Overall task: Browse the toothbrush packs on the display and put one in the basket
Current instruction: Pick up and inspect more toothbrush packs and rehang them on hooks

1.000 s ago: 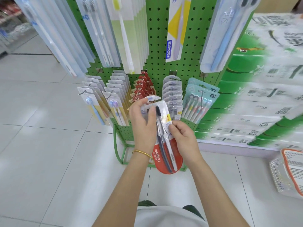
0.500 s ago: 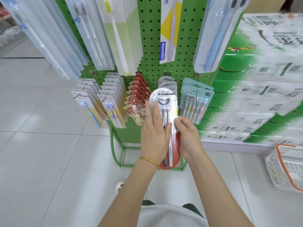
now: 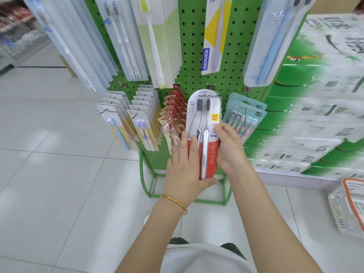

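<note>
Against green pegboard [image 3: 194, 62], both hands' grip clamps a red-and-white two-brush Colgate pack [image 3: 204, 133].

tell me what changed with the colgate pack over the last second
The Colgate pack went up from in front of the chest to the lower hooks. The left hand slid from its top to its lower edge. The right hand still grips its right side. The basket sits untouched on the floor.
</note>
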